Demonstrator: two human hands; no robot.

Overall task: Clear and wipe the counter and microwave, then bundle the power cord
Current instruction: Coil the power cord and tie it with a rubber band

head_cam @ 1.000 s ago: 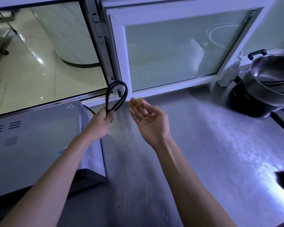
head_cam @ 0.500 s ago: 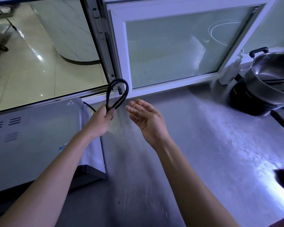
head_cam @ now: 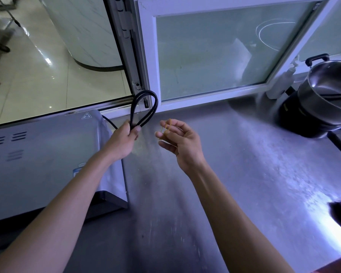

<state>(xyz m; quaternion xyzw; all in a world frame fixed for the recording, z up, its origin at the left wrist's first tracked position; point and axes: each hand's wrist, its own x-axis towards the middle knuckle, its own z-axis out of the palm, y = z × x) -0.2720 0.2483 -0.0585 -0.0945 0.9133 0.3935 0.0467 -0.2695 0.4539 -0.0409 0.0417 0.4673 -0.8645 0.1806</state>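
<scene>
Yellow rubber band [head_cam: 166, 127] now stretched across right hand [head_cam: 180, 141] fingers.

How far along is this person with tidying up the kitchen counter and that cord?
Nearly finished, it seems. The steel counter looks bare around the microwave, so clearing and wiping appear done, though I cannot confirm that. In hand: the left hand grips the folded black power cord in a loop, while the right hand holds a yellow rubber band on its fingers. Left: slipping the band around the loop.
</scene>
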